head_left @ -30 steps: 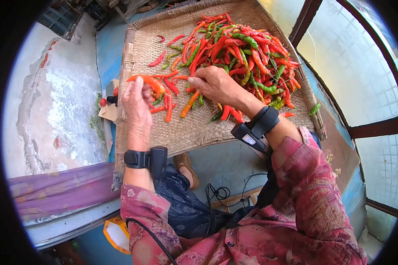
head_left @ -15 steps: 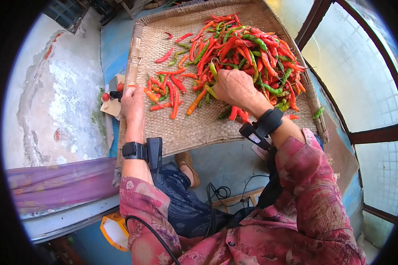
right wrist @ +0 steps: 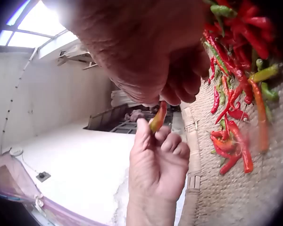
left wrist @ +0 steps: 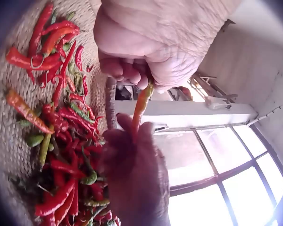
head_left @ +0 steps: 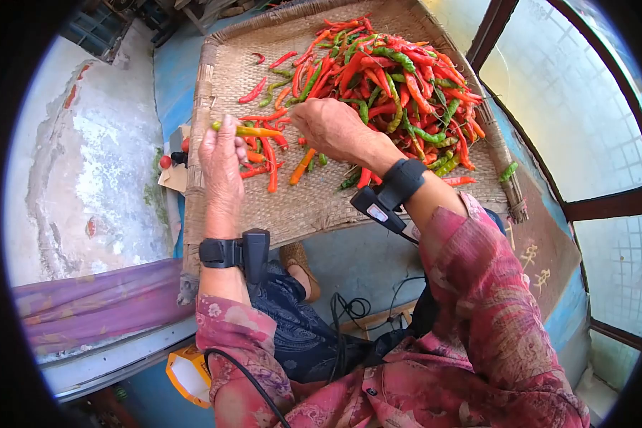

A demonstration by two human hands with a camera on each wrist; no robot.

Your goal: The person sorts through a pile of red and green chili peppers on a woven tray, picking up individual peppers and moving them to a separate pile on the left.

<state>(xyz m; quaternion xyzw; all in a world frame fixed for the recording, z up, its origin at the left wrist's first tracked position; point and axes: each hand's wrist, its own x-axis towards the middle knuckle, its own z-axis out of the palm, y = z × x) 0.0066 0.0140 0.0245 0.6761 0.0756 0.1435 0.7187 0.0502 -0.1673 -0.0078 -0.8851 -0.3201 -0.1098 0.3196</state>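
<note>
A yellow-green chili pepper, turning orange-red toward its tip, is held by my left hand, thumb and fingers pinching its green end. Close by, my right hand hangs over the tray, back up, its fingertips hidden from above. The right wrist view shows curled right fingers at the pepper's red end. In the left wrist view, that end overlaps the right hand between thumb and finger. I cannot tell whether the right hand grips it. Several loose red and orange peppers lie below.
A big heap of red and green chili peppers fills the right of the woven tray. A rough plaster wall stands at left, windows at right. Black cables lie on the floor below.
The orange pepper has left the left hand, which now pinches the yellow-green one. The right hand reached to the heap, took that pepper and came back left beside the left hand.
</note>
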